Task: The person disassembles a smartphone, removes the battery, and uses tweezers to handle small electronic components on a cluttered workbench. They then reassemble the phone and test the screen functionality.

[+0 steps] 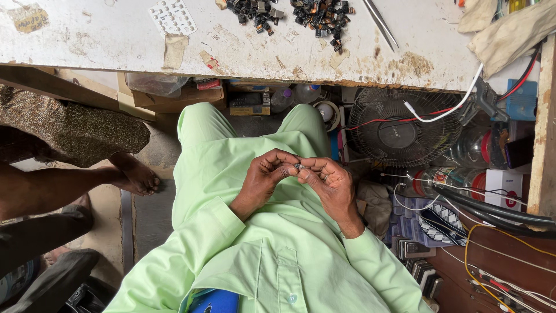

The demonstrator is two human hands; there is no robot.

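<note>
My left hand [265, 177] and my right hand [330, 184] meet over my lap, above light green clothing [231, 174]. Between the fingertips of both hands I pinch a tiny dark and silvery part [299, 166]. It is too small to tell what kind of part it is. Both hands have their fingers curled around it. The worn white worktable [116, 40] lies ahead of my knees.
On the table lie two heaps of small dark parts [315, 14], a white blister sheet [172, 15], metal tweezers [380, 23] and cloths [509, 29]. Under it stand a black fan [399, 136], boxes, bottles and cables. Another person's leg and bare foot [136, 177] are at the left.
</note>
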